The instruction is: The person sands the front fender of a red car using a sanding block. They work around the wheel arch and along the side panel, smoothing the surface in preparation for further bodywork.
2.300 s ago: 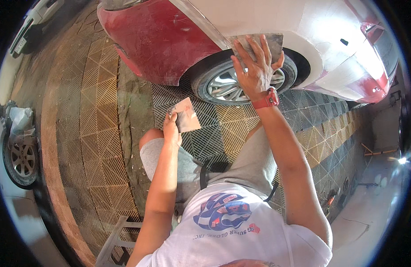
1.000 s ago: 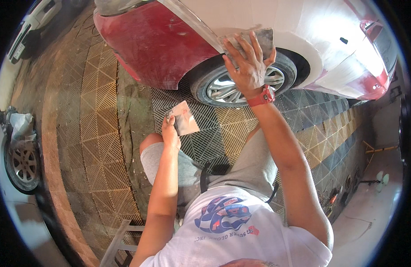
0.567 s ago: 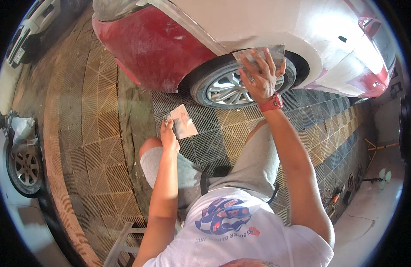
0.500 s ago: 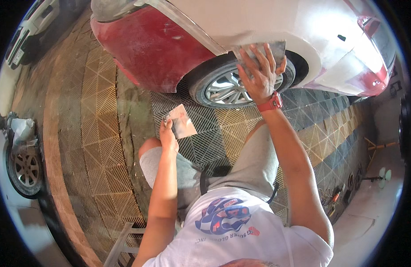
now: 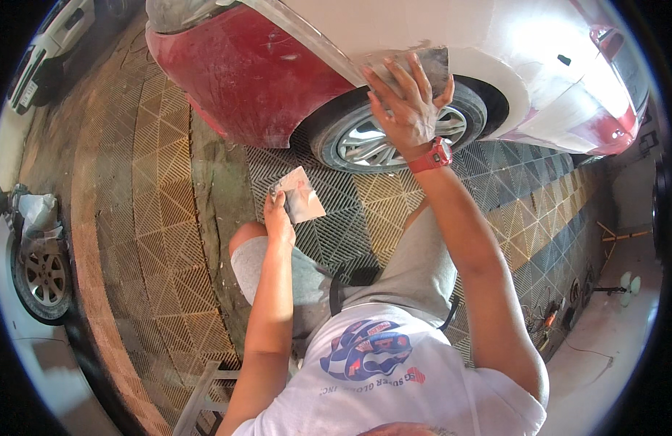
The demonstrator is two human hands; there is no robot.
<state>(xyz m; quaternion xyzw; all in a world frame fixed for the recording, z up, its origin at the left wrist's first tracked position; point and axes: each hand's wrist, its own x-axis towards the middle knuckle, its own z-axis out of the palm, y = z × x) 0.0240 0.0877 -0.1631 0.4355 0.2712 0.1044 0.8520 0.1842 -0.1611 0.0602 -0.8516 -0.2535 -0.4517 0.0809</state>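
Note:
My right hand [image 5: 405,120], a red watch on its wrist, is spread over a thin grey rectangular sheet [image 5: 436,67]. Its fingers press the sheet to the pale fender [image 5: 488,47] just above the wheel arch. Whether the sheet is abrasive paper or a spreader I cannot tell. Lower and to the left, my left hand [image 5: 278,216] pinches a flat square plate [image 5: 304,198] by its near left edge, over my knee. That plate has pinkish and grey patches on its face. Below the fender, the car's wheel [image 5: 368,145] shows silver spokes.
The red bumper [image 5: 256,73] reaches left of the wheel. Patterned grating tiles [image 5: 154,218] cover the floor. A second car's wheel [image 5: 43,280] stands at far left. Next to my left arm is a grey stool-like frame [image 5: 201,392]. Tools and cables [image 5: 550,320] lie by the right wall.
My right hand and the grey sheet have slid left and slightly up along the fender. My left hand with the square plate has shifted a little to the right.

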